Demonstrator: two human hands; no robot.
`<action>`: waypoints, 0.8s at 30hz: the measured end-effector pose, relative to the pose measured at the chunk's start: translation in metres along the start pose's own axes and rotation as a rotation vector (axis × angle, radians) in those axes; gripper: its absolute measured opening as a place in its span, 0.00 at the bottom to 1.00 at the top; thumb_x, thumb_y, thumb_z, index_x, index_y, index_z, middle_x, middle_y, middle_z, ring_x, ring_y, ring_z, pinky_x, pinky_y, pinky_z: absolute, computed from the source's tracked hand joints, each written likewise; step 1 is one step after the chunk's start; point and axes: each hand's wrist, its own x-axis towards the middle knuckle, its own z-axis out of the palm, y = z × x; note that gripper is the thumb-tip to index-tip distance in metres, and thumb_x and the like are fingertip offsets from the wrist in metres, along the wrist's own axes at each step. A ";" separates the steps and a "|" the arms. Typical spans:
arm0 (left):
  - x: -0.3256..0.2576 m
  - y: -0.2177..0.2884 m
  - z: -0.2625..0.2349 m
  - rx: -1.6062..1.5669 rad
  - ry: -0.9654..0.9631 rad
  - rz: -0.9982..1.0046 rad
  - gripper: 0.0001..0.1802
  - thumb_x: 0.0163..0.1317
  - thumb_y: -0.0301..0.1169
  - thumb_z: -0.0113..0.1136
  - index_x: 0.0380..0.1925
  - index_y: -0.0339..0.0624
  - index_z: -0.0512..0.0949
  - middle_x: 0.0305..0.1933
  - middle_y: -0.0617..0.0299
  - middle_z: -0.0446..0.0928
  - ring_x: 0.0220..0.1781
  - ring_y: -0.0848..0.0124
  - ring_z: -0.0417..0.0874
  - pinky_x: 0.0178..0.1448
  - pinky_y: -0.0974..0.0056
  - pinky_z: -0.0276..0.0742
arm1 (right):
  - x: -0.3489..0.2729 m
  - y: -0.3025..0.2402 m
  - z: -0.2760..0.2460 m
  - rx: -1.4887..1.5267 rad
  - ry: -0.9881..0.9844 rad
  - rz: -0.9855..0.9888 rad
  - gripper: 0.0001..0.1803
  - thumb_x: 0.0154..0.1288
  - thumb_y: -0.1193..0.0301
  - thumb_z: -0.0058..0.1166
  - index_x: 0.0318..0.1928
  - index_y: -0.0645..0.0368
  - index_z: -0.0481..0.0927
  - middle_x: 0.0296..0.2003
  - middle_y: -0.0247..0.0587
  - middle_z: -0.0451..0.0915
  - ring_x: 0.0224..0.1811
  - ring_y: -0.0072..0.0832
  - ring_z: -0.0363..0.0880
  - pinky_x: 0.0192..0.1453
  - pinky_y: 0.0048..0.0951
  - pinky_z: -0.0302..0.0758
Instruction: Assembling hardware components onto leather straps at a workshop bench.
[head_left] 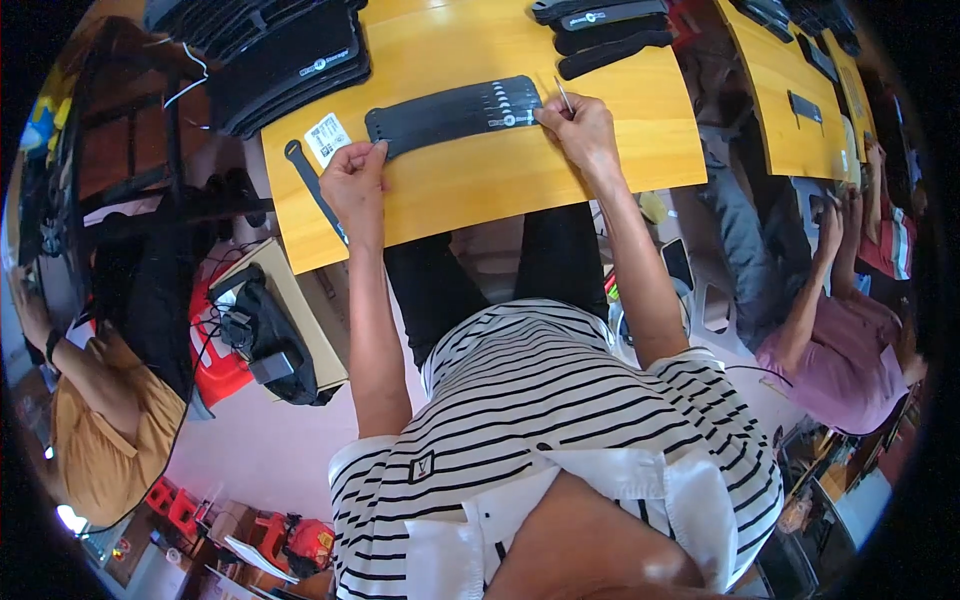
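Note:
A fanned row of overlapping black straps (440, 115) lies across the yellow table, with pale printing near its right end. My left hand (355, 185) is closed, thumb and fingertips pinching the row's near left corner. At the other end, my right hand (580, 135) is closed around a thin, pointed metal tool (563, 95) whose exact kind I cannot make out. The fingertips of that hand touch the straps' right edge. A single black strap (305, 170) with a rounded, holed end lies left of my left hand, beside a white printed label sheet (326, 138).
Stacked black straps (290, 80) fill the far left of the yellow table (480, 195), and more black straps (610, 35) lie at its far right. A cardboard box (300, 310) with a black bag (262, 330) is below left. Other people sit on both sides.

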 end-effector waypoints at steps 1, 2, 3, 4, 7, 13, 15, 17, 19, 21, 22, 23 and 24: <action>0.000 0.000 0.000 -0.004 -0.002 -0.005 0.06 0.52 0.26 0.64 0.26 0.34 0.78 0.18 0.66 0.73 0.15 0.82 0.68 0.17 0.77 0.62 | 0.000 0.001 0.000 0.010 0.000 0.004 0.10 0.48 0.67 0.62 0.23 0.61 0.78 0.16 0.37 0.76 0.18 0.23 0.73 0.26 0.29 0.68; -0.001 0.001 0.001 -0.009 -0.004 -0.010 0.06 0.52 0.26 0.64 0.26 0.34 0.77 0.18 0.65 0.73 0.14 0.82 0.68 0.17 0.77 0.62 | 0.000 0.001 0.000 0.006 0.007 0.007 0.10 0.48 0.67 0.62 0.23 0.61 0.78 0.16 0.37 0.76 0.18 0.23 0.73 0.26 0.29 0.68; -0.001 0.002 0.000 -0.013 -0.012 -0.011 0.06 0.52 0.26 0.64 0.26 0.34 0.77 0.18 0.65 0.73 0.14 0.82 0.68 0.17 0.77 0.62 | -0.001 0.001 0.001 -0.015 0.014 0.005 0.10 0.48 0.67 0.62 0.23 0.61 0.79 0.16 0.38 0.76 0.18 0.25 0.73 0.26 0.30 0.68; -0.002 0.003 -0.001 -0.023 -0.006 -0.018 0.06 0.52 0.26 0.64 0.26 0.34 0.77 0.18 0.66 0.73 0.14 0.82 0.67 0.17 0.77 0.61 | -0.001 0.001 0.002 -0.035 0.020 0.003 0.10 0.48 0.66 0.62 0.23 0.60 0.79 0.16 0.38 0.76 0.18 0.26 0.73 0.26 0.31 0.68; -0.001 0.003 -0.002 -0.028 -0.005 -0.021 0.07 0.53 0.26 0.63 0.25 0.34 0.77 0.17 0.66 0.72 0.13 0.82 0.67 0.17 0.77 0.61 | -0.001 0.000 0.004 -0.079 0.021 0.009 0.11 0.48 0.64 0.61 0.22 0.59 0.78 0.16 0.40 0.76 0.19 0.30 0.74 0.28 0.32 0.69; -0.003 0.007 0.001 -0.040 -0.004 -0.041 0.06 0.53 0.25 0.63 0.24 0.33 0.76 0.16 0.66 0.72 0.12 0.82 0.66 0.16 0.76 0.60 | -0.004 -0.005 0.002 -0.083 0.023 0.006 0.11 0.49 0.64 0.61 0.21 0.58 0.78 0.17 0.40 0.77 0.21 0.32 0.76 0.30 0.33 0.71; -0.003 0.008 0.002 -0.016 0.014 -0.028 0.06 0.53 0.25 0.63 0.24 0.33 0.76 0.16 0.66 0.72 0.12 0.82 0.65 0.16 0.77 0.59 | -0.003 -0.004 0.002 -0.084 0.022 0.005 0.11 0.49 0.64 0.61 0.21 0.58 0.78 0.18 0.40 0.77 0.21 0.32 0.77 0.30 0.34 0.71; -0.003 0.008 0.002 -0.008 0.010 -0.027 0.06 0.53 0.25 0.63 0.24 0.33 0.76 0.16 0.66 0.72 0.12 0.82 0.65 0.16 0.77 0.59 | -0.002 -0.003 0.002 -0.115 0.025 0.002 0.11 0.49 0.64 0.60 0.21 0.58 0.78 0.18 0.40 0.77 0.22 0.33 0.77 0.30 0.34 0.71; -0.003 0.008 0.002 -0.001 0.007 -0.027 0.06 0.53 0.25 0.63 0.24 0.33 0.76 0.16 0.66 0.72 0.12 0.82 0.65 0.16 0.76 0.59 | -0.003 -0.007 0.001 -0.122 0.025 0.012 0.11 0.49 0.64 0.60 0.21 0.58 0.77 0.18 0.40 0.77 0.22 0.34 0.77 0.30 0.35 0.71; -0.003 0.008 0.002 0.010 -0.002 -0.039 0.07 0.53 0.26 0.63 0.24 0.34 0.76 0.16 0.66 0.72 0.12 0.81 0.66 0.16 0.76 0.59 | -0.004 -0.008 0.001 -0.129 0.024 0.020 0.11 0.49 0.64 0.60 0.20 0.58 0.77 0.18 0.41 0.77 0.23 0.34 0.77 0.30 0.35 0.71; -0.003 0.008 0.002 0.010 -0.003 -0.038 0.07 0.53 0.26 0.63 0.24 0.34 0.76 0.16 0.66 0.72 0.12 0.81 0.66 0.16 0.76 0.59 | -0.003 -0.007 0.002 -0.134 0.028 0.016 0.11 0.49 0.64 0.60 0.20 0.57 0.77 0.18 0.41 0.77 0.23 0.34 0.77 0.30 0.35 0.71; -0.003 0.008 0.002 0.013 -0.004 -0.030 0.07 0.53 0.26 0.63 0.24 0.34 0.76 0.16 0.66 0.72 0.12 0.81 0.66 0.16 0.76 0.60 | -0.003 -0.007 0.001 -0.138 0.032 0.011 0.11 0.49 0.64 0.60 0.20 0.57 0.77 0.18 0.41 0.77 0.23 0.34 0.77 0.30 0.35 0.71; -0.003 0.008 0.002 0.015 -0.005 -0.022 0.07 0.53 0.27 0.63 0.24 0.34 0.76 0.16 0.66 0.72 0.12 0.81 0.66 0.16 0.76 0.60 | -0.003 -0.008 0.001 -0.138 0.033 0.011 0.11 0.49 0.64 0.60 0.20 0.57 0.77 0.18 0.41 0.77 0.23 0.34 0.77 0.30 0.35 0.71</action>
